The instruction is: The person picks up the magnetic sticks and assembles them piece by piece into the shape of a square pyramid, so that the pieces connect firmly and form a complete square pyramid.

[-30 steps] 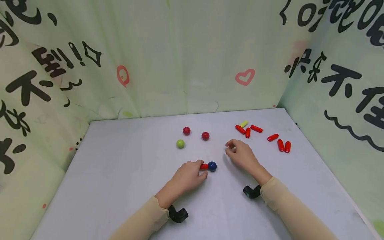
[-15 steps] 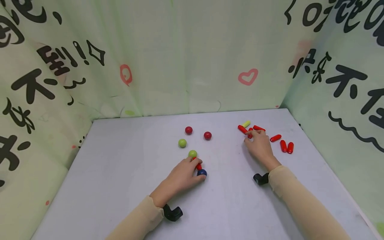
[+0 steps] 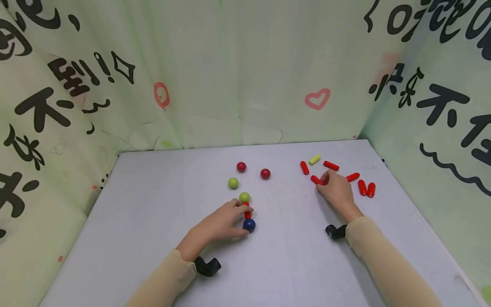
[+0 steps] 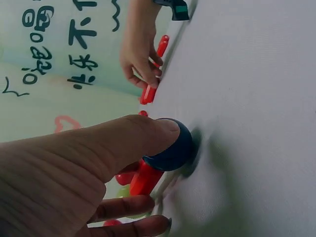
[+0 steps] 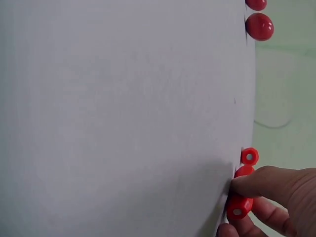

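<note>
My left hand [image 3: 224,221] holds a short chain: a dark blue ball [image 3: 249,225], a red rod [image 3: 247,211] and a green ball [image 3: 244,197], end to end on the table. In the left wrist view the thumb lies against the blue ball [image 4: 170,145], with fingers beside the red rod [image 4: 145,178]. At the right, my right hand [image 3: 337,189] pinches another red rod [image 3: 316,180] by one end, low over the table. The right wrist view shows the thumb [image 5: 256,183] covering part of the red pieces there.
Around the right hand lie several loose red rods [image 3: 331,165] and a yellow rod [image 3: 314,160]. Two red balls [image 3: 241,166] and a loose green ball [image 3: 233,183] rest beyond the left hand. Printed curtains [image 3: 241,76] enclose the white table [image 3: 161,192].
The left hand's chain, now showing a green ball at its far end, has turned to point away and shifted left. The right hand went right to the rods and drew one slightly nearer.
</note>
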{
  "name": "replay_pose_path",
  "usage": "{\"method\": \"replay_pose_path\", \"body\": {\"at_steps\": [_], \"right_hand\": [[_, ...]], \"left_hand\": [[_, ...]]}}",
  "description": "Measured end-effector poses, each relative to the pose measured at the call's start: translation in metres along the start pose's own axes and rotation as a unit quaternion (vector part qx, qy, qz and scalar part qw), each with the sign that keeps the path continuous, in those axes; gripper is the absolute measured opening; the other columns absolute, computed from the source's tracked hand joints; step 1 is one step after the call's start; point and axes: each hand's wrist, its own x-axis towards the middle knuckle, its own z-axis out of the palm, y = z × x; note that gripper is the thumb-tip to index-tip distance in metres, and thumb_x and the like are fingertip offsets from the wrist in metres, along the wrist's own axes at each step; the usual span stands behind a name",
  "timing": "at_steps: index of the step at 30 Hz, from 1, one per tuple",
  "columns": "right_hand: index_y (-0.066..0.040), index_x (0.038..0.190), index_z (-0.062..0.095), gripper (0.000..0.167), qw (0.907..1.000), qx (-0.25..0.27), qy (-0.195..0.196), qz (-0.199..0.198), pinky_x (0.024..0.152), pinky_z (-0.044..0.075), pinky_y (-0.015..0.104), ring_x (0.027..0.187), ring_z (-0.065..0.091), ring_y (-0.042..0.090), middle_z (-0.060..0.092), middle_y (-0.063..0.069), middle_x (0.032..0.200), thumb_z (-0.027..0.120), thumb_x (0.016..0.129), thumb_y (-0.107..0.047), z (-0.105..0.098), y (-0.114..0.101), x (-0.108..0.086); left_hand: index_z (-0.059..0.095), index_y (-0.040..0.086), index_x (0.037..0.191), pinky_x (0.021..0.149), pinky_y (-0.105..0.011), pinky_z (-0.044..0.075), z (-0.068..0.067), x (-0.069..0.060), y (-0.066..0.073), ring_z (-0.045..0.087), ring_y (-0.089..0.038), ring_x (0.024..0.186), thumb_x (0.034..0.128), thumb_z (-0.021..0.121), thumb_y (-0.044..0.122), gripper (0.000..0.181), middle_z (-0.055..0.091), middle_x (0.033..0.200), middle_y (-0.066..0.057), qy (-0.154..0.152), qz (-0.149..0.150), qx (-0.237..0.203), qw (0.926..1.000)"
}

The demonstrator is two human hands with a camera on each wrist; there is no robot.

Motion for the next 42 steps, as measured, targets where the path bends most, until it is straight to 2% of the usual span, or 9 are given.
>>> {"method": "replay_pose_path", "body": {"at_steps": [4,7,12,18,26,38,42], "right_hand": [[-0.001,0.124,0.06,0.037,0.9991,0.011,-0.041,-0.005,0.078,0.056,0.039,0.095,0.06,0.033,0.066,0.021,0.111,0.072,0.094,-0.019,0.001,-0.005,-0.012],[-0.001,0.125,0.063,0.036,0.9967,0.019,-0.075,-0.023,0.08,0.056,0.039,0.098,0.06,0.032,0.067,0.02,0.112,0.071,0.094,-0.017,0.002,-0.013,-0.024],[-0.005,0.121,0.066,0.03,0.9898,0.035,-0.123,-0.062,0.08,0.058,0.039,0.099,0.061,0.03,0.069,0.015,0.11,0.072,0.092,-0.012,0.01,-0.033,-0.048],[-0.009,0.111,0.07,0.023,0.9803,0.044,-0.163,-0.102,0.074,0.055,0.032,0.09,0.059,0.022,0.068,0.006,0.1,0.074,0.088,-0.007,0.024,-0.055,-0.069],[-0.014,0.101,0.071,0.02,0.97,0.055,-0.186,-0.146,0.07,0.05,0.03,0.081,0.057,0.017,0.066,-0.001,0.089,0.075,0.084,-0.004,0.04,-0.072,-0.083],[-0.012,0.103,0.073,0.021,0.9526,0.076,-0.217,-0.199,0.066,0.048,0.027,0.076,0.055,0.014,0.066,-0.003,0.087,0.077,0.084,-0.003,0.053,-0.092,-0.095],[-0.013,0.103,0.073,0.02,0.9512,0.08,-0.215,-0.206,0.063,0.047,0.025,0.072,0.054,0.013,0.063,-0.003,0.083,0.076,0.086,-0.005,0.056,-0.093,-0.097]], "left_hand": [[0.06,0.022,0.142,0.101,-0.04,0.053,-0.002,-0.002,-0.003,0.055,-0.02,0.117,0.0907,0.079,0.027,0.055,0.056,0.132,-0.007,0.001,-0.003,-0.015,0.9999],[0.061,0.021,0.141,0.102,-0.042,0.053,-0.003,-0.002,-0.004,0.055,-0.021,0.119,0.0913,0.079,0.026,0.053,0.056,0.133,-0.007,0.004,-0.002,-0.025,0.9997],[0.062,0.021,0.139,0.104,-0.042,0.053,-0.002,-0.002,-0.007,0.056,-0.022,0.119,0.0909,0.079,0.026,0.052,0.056,0.135,-0.008,0.006,-0.001,-0.031,0.9995],[0.063,0.021,0.137,0.103,-0.043,0.053,0.0,-0.001,-0.01,0.055,-0.022,0.118,0.0899,0.08,0.026,0.05,0.056,0.132,-0.007,0.011,0.002,-0.042,0.9991],[0.063,0.023,0.137,0.105,-0.043,0.052,0.0,0.001,-0.009,0.054,-0.022,0.123,0.0904,0.08,0.026,0.049,0.056,0.134,-0.005,0.004,-0.002,-0.056,0.9984],[0.064,0.02,0.136,0.105,-0.045,0.052,-0.001,0.002,-0.007,0.055,-0.025,0.123,0.0894,0.08,0.023,0.049,0.058,0.133,-0.007,0.006,0.01,-0.058,0.9983],[0.064,0.019,0.136,0.105,-0.046,0.052,-0.001,0.002,-0.007,0.054,-0.025,0.124,0.0889,0.081,0.022,0.05,0.058,0.133,-0.008,0.006,0.012,-0.06,0.9981]]}}
